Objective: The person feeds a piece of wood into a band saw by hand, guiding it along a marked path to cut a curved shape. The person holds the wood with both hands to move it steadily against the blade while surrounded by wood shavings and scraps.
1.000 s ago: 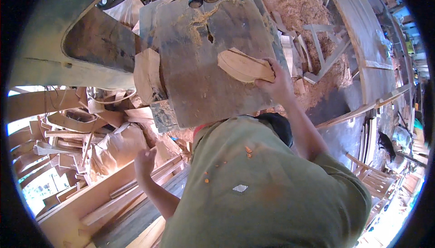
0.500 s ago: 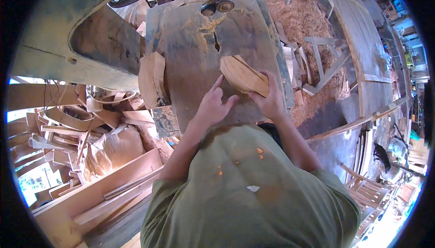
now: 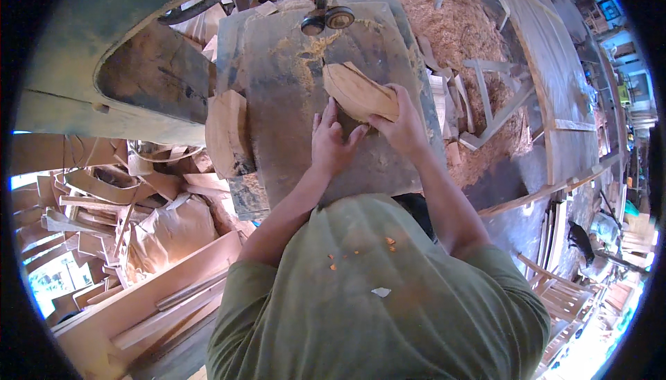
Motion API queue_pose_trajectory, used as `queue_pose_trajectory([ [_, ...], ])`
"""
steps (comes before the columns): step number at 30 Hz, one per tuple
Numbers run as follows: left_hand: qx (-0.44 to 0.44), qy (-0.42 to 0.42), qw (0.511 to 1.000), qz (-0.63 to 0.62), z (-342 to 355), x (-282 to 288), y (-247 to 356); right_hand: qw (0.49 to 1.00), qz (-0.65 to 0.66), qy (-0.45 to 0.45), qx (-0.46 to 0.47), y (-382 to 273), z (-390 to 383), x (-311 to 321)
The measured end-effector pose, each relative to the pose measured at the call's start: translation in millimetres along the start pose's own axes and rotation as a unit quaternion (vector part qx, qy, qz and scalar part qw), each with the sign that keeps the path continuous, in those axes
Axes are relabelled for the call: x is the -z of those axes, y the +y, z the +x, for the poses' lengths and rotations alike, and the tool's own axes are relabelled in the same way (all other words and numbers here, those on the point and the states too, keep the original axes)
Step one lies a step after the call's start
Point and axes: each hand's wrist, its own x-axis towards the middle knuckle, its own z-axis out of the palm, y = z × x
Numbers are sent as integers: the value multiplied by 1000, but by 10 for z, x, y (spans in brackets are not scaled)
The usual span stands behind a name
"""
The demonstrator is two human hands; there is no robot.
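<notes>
A pale, curved wooden block point(image 3: 359, 94) with a dark line along its top lies over the bandsaw table point(image 3: 281, 137). Its right end is gripped by my right hand point(image 3: 404, 129), thumb on the near side and fingers over the far side. My left hand point(image 3: 334, 142) is at the block's near left edge, fingers stretched out and thumb spread toward the block; whether the fingertips touch it I cannot tell. Beyond the block, two round guide wheels point(image 3: 327, 20) hang above the sawdust on the table.
A second wooden block point(image 3: 227, 133) sits at the table's left edge, below the machine's large frame point(image 3: 69, 68). Scrap wood and a pale sack point(image 3: 177, 231) are piled at left. Shavings point(image 3: 468, 19) cover the floor at right, beside a long board point(image 3: 548, 54).
The block has moved away from me and slightly left, toward the guide wheels, with my right hand on it. My left hand has shifted forward too, its pointing finger now closer to the others.
</notes>
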Motion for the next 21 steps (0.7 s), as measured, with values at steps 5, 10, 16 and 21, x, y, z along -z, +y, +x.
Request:
queue_pose_trajectory([
  [5, 3, 41, 995, 92, 97, -121, 86, 997, 66, -9, 31, 256, 159, -13],
  [10, 29, 59, 993, 96, 142, -190, 95, 996, 81, -8, 40, 289, 210, -19],
  [16, 31, 111, 993, -12, 140, -187, 134, 995, 94, -19, 32, 278, 264, -24],
  [21, -1, 49, 996, -75, 50, -140, 106, 997, 68, -6, 29, 285, 264, -32],
])
